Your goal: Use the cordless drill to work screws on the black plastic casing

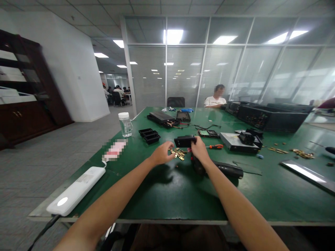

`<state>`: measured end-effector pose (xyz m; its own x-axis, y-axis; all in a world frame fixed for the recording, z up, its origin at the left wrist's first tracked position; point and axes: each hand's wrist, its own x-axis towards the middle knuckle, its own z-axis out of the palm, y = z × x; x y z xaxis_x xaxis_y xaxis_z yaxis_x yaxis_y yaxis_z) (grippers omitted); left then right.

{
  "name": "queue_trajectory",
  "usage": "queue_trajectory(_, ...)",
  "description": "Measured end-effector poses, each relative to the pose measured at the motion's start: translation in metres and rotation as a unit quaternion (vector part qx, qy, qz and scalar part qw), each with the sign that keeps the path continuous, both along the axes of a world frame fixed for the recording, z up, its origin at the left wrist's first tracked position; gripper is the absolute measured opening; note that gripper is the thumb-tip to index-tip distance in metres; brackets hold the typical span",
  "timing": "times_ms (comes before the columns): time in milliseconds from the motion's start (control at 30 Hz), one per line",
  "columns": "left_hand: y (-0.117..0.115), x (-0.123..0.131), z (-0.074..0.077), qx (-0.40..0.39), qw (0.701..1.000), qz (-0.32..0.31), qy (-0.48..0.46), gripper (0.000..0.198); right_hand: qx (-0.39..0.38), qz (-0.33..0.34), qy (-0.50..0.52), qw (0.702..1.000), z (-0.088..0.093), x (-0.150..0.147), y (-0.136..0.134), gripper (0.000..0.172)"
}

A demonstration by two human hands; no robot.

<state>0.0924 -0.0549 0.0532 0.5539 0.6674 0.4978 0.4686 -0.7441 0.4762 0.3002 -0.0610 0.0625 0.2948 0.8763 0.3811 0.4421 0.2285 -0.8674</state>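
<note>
Your right hand (199, 149) grips a black part (184, 141), partly hiding it. Your left hand (162, 153), at 9 o'clock, pinches brass pieces (178, 153); no writing is legible.

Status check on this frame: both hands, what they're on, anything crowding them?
Left hand curled over small brass parts. Right hand gripping black box, above the green table. Black power tool lies under right wrist; orange screwdriver close beside.

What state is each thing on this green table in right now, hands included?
Left hand: curled over the brass hinges, shut or not unclear.
Right hand: gripping the black part.
Bottle: upright, capped.
Black trays: open, side by side.
Screwdriver: lying flat.
Power strip: at table edge, flat.
</note>
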Motion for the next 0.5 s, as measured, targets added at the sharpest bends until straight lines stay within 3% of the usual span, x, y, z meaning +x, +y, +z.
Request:
queue_trajectory(133, -0.022, 0.003, 0.002, 0.004, 0.990, -0.100, 0.100, 0.039, -0.056, 0.062, 0.272, 0.959, 0.011, 0.000, -0.002, 0.017)
queue_trajectory(233, -0.022, 0.007, -0.008, 0.006, 0.984, -0.118, 0.133, 0.015, -0.084, 0.114, 0.391, 0.909, 0.017, -0.006, -0.007, 0.015)
queue_trajectory(300, -0.016, 0.010, -0.015, 0.017, 0.978, -0.131, 0.162, 0.016, -0.106, 0.137, 0.448, 0.877, 0.021, -0.010, -0.010, 0.011)
queue_trajectory(400, -0.006, 0.013, -0.024, 0.057, 0.973, -0.110, 0.194, 0.022, -0.126, 0.166, 0.496, 0.843, 0.025, -0.013, -0.015, 0.004)
queue_trajectory(500, 0.000, 0.019, -0.032, 0.093, 0.976, -0.048, 0.191, 0.025, -0.125, 0.186, 0.505, 0.834, 0.029, -0.014, -0.018, 0.009)
